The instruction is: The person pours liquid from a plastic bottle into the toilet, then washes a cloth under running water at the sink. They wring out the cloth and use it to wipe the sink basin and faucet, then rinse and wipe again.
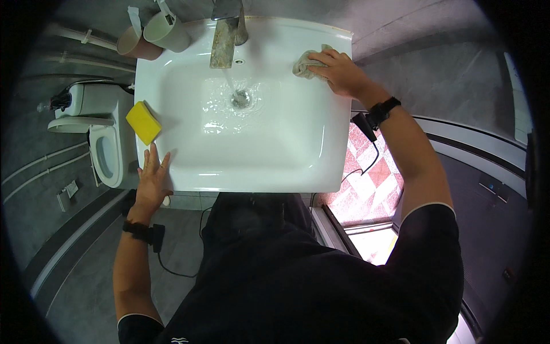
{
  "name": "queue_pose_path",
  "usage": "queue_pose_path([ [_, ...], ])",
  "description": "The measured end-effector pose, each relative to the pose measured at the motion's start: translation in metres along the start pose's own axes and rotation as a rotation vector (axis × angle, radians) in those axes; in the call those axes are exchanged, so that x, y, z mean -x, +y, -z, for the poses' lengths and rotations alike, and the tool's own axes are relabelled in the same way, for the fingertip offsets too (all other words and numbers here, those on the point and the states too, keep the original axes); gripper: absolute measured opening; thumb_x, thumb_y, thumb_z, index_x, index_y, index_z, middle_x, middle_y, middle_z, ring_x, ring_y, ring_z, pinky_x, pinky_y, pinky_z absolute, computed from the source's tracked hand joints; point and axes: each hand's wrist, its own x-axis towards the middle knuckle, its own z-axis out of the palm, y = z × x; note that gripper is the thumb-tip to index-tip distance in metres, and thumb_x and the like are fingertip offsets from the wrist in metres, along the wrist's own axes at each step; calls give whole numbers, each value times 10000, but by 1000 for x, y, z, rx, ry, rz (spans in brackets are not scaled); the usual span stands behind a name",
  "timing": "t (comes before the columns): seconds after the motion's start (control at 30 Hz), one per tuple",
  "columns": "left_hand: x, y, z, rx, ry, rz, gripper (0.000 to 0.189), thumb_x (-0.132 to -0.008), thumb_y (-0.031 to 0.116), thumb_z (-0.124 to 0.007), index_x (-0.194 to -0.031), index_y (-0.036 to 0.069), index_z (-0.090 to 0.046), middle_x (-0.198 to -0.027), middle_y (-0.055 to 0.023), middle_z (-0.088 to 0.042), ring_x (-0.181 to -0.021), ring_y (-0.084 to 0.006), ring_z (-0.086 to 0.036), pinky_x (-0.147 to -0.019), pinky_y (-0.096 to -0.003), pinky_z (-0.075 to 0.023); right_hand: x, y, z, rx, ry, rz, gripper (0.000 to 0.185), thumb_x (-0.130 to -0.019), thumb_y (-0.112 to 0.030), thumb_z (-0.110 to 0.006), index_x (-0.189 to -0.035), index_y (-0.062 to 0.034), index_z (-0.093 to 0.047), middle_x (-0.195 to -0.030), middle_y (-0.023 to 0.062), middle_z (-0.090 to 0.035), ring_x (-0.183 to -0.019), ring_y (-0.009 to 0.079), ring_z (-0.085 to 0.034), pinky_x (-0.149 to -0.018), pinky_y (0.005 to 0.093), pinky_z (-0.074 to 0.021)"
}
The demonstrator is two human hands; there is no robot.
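Note:
A white ceramic washbasin (262,172) lies before me. Water runs from its stained metal faucet (223,45) onto the drain (240,99). My right hand (339,73) presses a crumpled beige cloth (305,65) on the basin's right rim, towards the back. My left hand (152,178) rests with fingers spread on the front left corner of the rim. Just beyond its fingertips, a yellow sponge (144,123) lies on the left rim, its corner reaching over the outer edge.
Two cups, one brownish (135,45) and one pale green (165,32), stand at the basin's back left corner. A white toilet (109,157) is to the left. Thin cables hang from straps on both wrists. Right of the basin lies a red and white patterned floor (369,180).

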Motion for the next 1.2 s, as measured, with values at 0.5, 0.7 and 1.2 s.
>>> queue_pose_path([
  [0.5, 0, 0, 1, 80, -3, 29, 1170, -581, 13, -937, -1579, 292, -392, -1738, -81, -19, -1589, -342, -116, -1204, -657, -298, -4, -19, 8, 74, 117, 21, 231, -836, -53, -691, -1042, -141, -748, -1299, -42, -641, -1135, 280, -582, -927, 392, -538],
  [0.7, 1, -3, 2, 89, 15, 10, 1184, -579, 31, -947, -1586, 286, -379, -1737, -91, -26, -1588, -345, -113, -1200, -663, -295, -3, -24, 23, -15, -184, -38, 283, -840, -33, -707, -1099, -138, -754, -1324, -32, -650, -1121, 286, -578, -997, 384, -497],
  [1.2, 4, -1, 4, 114, 51, -15, 1181, -577, -8, -937, -1586, 270, -389, -1733, -120, -48, -1581, -374, -127, -1181, -684, -308, -11, -5, 25, -222, -198, -289, 260, -965, -97, -623, -1159, -195, -765, -1347, -68, -675, -1127, 295, -560, -970, 388, -524],
])
